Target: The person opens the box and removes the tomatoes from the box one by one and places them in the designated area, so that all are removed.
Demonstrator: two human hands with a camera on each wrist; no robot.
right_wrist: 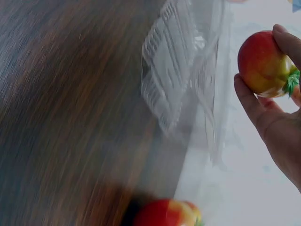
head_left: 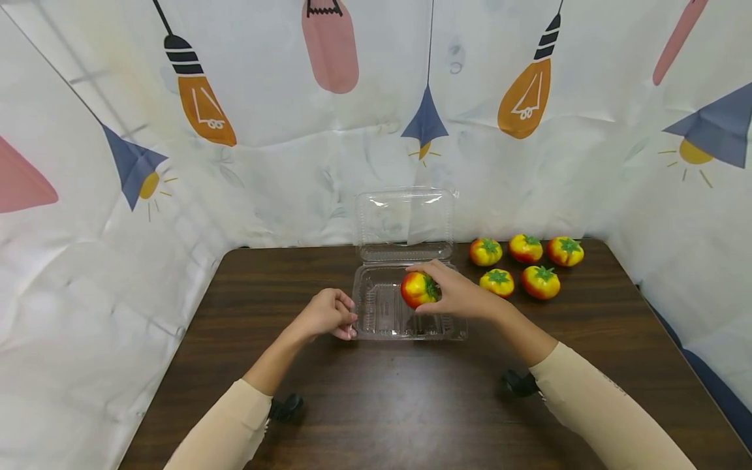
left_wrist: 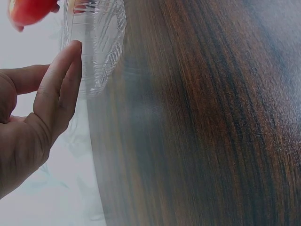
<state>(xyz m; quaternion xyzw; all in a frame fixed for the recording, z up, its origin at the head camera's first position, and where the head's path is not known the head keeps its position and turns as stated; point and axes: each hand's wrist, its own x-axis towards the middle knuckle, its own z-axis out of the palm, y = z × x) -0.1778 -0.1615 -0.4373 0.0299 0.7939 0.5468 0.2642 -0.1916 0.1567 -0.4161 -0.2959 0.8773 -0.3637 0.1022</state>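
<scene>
My right hand (head_left: 449, 290) holds a red-and-yellow tomato (head_left: 416, 290) with a green leafy top between thumb and fingers, above the clear plastic container (head_left: 382, 331). In the right wrist view the same tomato (right_wrist: 263, 63) is gripped at its sides, apart from the container (right_wrist: 169, 70). At the container's near left corner, my left hand (head_left: 329, 314) pinches the rim between thumb and fingers. The left wrist view shows those fingers (left_wrist: 59, 82) at the container's wall (left_wrist: 106, 52), with the thumb tip hidden behind them. The container's lid (head_left: 405, 219) stands raised at the back.
Several more red-and-yellow tomatoes (head_left: 540, 282) sit in two rows right of the container, on the dark wood table (head_left: 376, 405). Behind the table hangs a white curtain (head_left: 282, 183) printed with lamps and bulbs; the raised lid stands close to it.
</scene>
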